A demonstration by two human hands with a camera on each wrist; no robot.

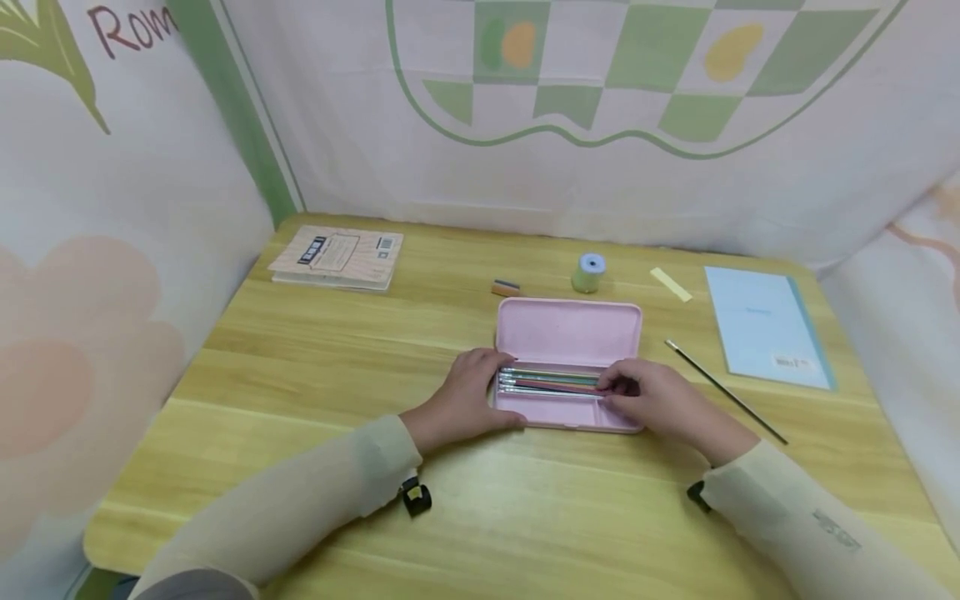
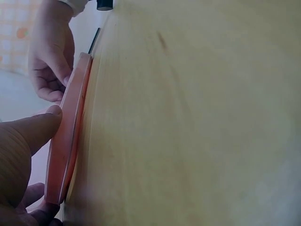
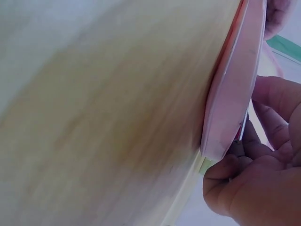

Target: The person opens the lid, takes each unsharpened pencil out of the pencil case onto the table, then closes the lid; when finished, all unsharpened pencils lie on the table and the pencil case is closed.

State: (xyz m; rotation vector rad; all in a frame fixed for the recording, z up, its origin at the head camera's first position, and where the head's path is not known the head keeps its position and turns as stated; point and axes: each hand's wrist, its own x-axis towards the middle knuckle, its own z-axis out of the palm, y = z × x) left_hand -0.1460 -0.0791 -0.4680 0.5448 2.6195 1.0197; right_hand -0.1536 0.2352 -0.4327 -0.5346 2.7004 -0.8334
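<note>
Pink pencil case (image 1: 567,333) sits open mid-table, lid flat toward the back wall, tray toward the person. Open wood all round it: wide bare stretch to the left, and a clear band between the tray's near edge and the table's (image 1: 300,392) front edge, broken only by the two forearms.

Nearest clutter behind the lid: small eraser (image 1: 506,287) and a light-green tape roll (image 1: 588,272), both near but apart from it. A black pencil (image 1: 723,390) lies diagonal just right of the case, beside the blue notebook (image 1: 765,325). Yellow strip (image 1: 671,284) behind that. Tan booklet (image 1: 337,257) well apart at back left.

Left hand (image 1: 467,398) rests against the tray's left end, thumb on the rim, fingers relaxed, not clamped round anything. Right hand (image 1: 660,400) at the tray's right end, fingertips curled, pinching the ends of the pencils (image 1: 551,381) lying lengthwise in the tray.

Case: rounded corners, matte pink, shallow; pencils bundled along the tray's far side, colours mixed.

Surface is pale wood-grain laminate. Fabric walls with green checks and peach shapes close in on three sides.
</note>
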